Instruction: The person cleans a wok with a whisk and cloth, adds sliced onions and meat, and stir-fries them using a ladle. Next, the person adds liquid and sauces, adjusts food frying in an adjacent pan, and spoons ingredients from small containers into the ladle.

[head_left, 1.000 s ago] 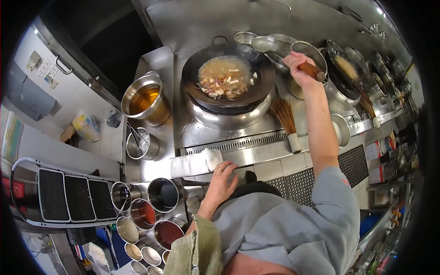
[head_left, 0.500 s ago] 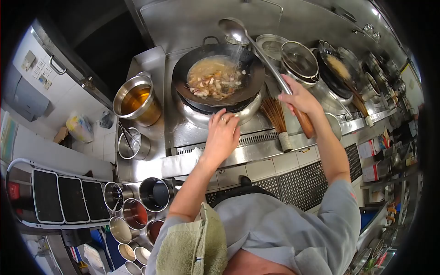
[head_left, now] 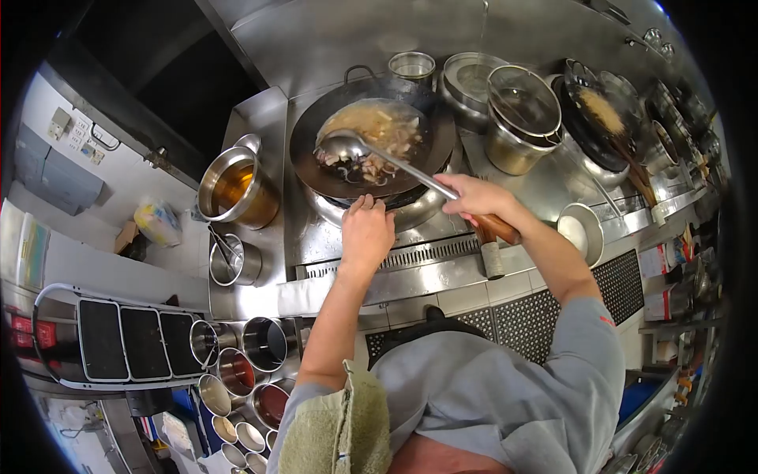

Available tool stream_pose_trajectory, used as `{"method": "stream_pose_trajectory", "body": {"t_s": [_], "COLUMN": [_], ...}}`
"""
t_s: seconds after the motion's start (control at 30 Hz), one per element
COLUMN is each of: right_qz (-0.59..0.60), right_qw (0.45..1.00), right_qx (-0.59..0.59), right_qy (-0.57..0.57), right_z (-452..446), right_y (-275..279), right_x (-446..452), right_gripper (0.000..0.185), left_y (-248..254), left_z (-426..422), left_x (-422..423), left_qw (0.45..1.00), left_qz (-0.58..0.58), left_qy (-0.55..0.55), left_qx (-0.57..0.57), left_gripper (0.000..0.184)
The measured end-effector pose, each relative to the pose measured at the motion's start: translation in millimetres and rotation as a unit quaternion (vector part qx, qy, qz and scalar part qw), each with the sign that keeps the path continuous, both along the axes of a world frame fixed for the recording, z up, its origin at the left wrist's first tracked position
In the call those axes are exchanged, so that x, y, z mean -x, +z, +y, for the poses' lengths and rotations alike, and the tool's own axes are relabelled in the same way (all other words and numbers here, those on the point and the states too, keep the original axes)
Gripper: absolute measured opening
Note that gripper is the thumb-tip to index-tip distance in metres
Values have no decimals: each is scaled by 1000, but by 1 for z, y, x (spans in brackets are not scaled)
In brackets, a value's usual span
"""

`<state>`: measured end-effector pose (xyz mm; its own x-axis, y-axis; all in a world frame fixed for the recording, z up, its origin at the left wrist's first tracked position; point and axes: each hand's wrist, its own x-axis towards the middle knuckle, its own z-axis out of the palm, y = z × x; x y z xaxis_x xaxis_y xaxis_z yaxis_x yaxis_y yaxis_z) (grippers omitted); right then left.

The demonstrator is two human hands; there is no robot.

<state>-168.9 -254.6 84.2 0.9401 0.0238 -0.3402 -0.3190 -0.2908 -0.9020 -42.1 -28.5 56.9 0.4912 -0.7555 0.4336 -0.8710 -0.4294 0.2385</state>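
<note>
My right hand [head_left: 482, 197] is closed around the wooden handle of a long steel ladle [head_left: 403, 164]. The ladle's bowl lies in the food at the left side of a dark wok [head_left: 308, 146]. Inside the wok are chopped pale and brown pieces in cloudy, light-brown liquid [head_left: 379, 118]. My left hand [head_left: 367, 231] is at the wok's near rim, fingers bent and together over the edge; the grip itself is partly hidden. The wok sits on a round steel burner ring [head_left: 418, 219]. Under my right hand stands a bamboo wok brush [head_left: 492, 257], its bristles partly covered.
A steel pot of amber oil [head_left: 233, 189] and a smaller pot with tongs [head_left: 235, 261] stand left. Right of the wok, a strainer [head_left: 524, 101] rests on a pot. Another wok [head_left: 580, 130] lies beyond. Several seasoning containers [head_left: 264, 345] are at lower left.
The ladle, raised and pouring liquid over the wok before, has come down and left into the food. My left hand's spread fingers have closed at the wok's near rim.
</note>
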Motion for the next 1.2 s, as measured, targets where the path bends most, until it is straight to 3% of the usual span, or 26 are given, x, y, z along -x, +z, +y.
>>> {"method": "stream_pose_trajectory", "body": {"t_s": [0.3, 0.4, 0.57, 0.67, 1.2], "right_qz": [-109, -99, -97, -89, -120], "right_qw": [978, 973, 970, 969, 959], "right_qx": [3, -24, -50, -65, -53], "right_qy": [-175, -205, -218, -219, -252], "right_z": [-64, -81, -80, -78, -43], "right_y": [-8, -10, -11, -11, 11], "right_x": [-46, -45, -21, -13, 29], "right_gripper": [61, 58, 49, 49, 62], "left_y": [15, 9, -8, -8, -7], "left_z": [-4, -3, 8, 10, 13], "left_x": [-2, 2, 16, 18, 20], "left_qw": [997, 996, 994, 994, 993], "left_qz": [67, 64, 13, 14, 24], "left_qy": [18, 18, 9, 1, 1], "left_qx": [-37, -58, -106, -111, -118], "left_gripper": [19, 26, 58, 64, 66]}}
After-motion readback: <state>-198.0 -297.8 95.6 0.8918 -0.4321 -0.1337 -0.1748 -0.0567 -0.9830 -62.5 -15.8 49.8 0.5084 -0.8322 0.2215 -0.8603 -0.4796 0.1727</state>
